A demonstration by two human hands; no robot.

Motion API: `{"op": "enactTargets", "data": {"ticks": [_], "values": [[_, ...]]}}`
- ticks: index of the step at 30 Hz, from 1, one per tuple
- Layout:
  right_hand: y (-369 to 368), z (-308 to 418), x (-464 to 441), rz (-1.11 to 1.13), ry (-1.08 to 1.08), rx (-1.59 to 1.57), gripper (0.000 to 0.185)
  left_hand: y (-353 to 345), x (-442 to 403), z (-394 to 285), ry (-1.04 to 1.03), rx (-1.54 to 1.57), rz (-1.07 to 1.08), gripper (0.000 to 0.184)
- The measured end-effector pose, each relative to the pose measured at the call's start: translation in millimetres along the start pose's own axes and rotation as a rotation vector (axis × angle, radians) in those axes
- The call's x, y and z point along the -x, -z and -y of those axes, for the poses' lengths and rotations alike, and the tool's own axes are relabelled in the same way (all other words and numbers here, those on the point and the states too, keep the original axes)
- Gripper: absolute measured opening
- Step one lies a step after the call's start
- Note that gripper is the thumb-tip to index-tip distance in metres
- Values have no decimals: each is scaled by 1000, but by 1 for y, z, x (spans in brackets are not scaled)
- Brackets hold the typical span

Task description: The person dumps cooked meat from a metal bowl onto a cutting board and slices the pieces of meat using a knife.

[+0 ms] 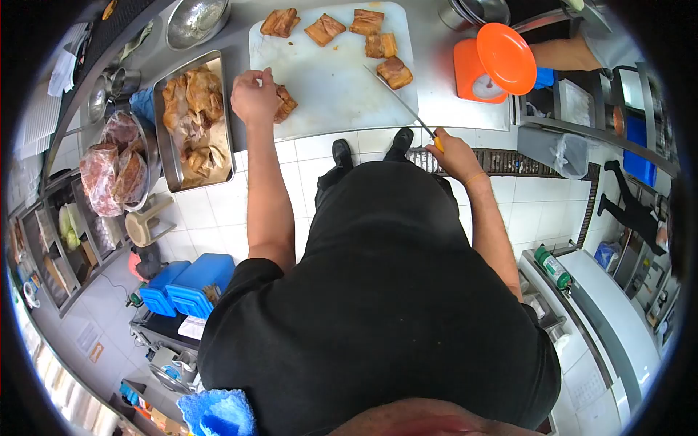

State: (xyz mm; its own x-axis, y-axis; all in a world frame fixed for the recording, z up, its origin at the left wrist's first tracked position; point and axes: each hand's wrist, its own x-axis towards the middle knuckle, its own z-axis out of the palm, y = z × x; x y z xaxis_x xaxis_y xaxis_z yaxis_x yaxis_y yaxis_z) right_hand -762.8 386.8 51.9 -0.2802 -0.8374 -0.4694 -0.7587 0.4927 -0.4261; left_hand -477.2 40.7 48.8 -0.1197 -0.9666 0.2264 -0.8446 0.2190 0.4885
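Cutting seems in hand: the right hand (456, 156) grips a yellow-handled knife (407, 107) at the cutting board's (334, 94) four o'clock, while the left hand (254, 96), its hold unclear, curls beside a browned pork-belly slab (286, 105) at eight o'clock, which likely needs steadying next.

six meat pieces (325, 30), one knife (400, 100), one white board (334, 87), one orange scale (468, 70)
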Motion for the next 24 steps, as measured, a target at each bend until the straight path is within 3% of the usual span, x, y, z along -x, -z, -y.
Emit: {"op": "enactTargets", "data": {"ticks": [15,24], "values": [[2,4,-1,25,-28,0,45,-10,0,22,-241,140,-174,20],[6,7,0,49,-53,4,45,-6,0,11,-33,66,-26,22]]}}
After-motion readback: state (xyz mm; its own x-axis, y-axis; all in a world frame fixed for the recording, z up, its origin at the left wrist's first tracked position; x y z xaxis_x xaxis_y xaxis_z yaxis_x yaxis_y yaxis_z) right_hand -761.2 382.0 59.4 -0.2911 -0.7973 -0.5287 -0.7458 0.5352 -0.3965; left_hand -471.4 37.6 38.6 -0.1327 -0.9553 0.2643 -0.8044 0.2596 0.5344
